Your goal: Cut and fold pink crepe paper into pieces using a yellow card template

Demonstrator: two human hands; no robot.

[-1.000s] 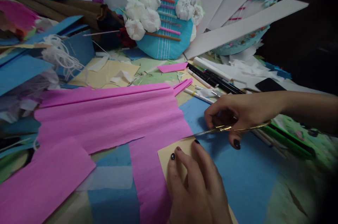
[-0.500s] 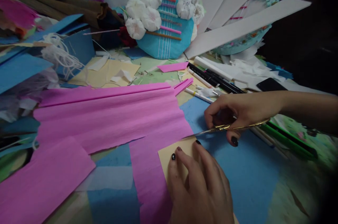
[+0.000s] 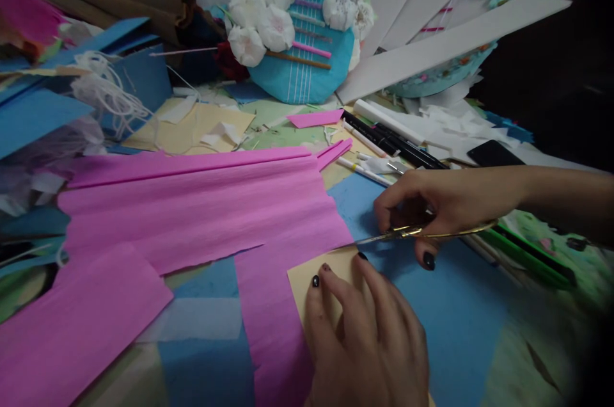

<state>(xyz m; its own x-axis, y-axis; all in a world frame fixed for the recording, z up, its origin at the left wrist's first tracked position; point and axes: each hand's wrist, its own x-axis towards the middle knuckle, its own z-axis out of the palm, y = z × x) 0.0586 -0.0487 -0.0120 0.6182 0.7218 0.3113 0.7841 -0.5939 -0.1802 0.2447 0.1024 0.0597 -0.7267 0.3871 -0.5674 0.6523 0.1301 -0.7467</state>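
My left hand [image 3: 367, 330] lies with its fingers spread on a cream card [image 3: 302, 279], pressing it over pink crepe paper [image 3: 268, 324]. Gold-handled scissors [image 3: 403, 232] are held in my right hand [image 3: 432, 208], thumb and fingers closed round them. Their blade tips touch the pink paper near the card's top right corner. A wide pleated pink sheet [image 3: 201, 208] joins the part under the card, and another pink piece [image 3: 96, 317] lies at the lower left. Blue paper [image 3: 460, 311] lies beneath.
A blue paper guitar [image 3: 311, 80] with white flowers [image 3: 273, 26] stands at the back. Markers [image 3: 384, 138], a black phone-like object [image 3: 494, 153] and a green cutter [image 3: 532, 256] lie on the right. White cord [image 3: 105, 96] and blue card [image 3: 43, 119] are piled on the left.
My right hand and the scissors have shifted slightly to the right. My left hand remains on the card, nearly unmoved.
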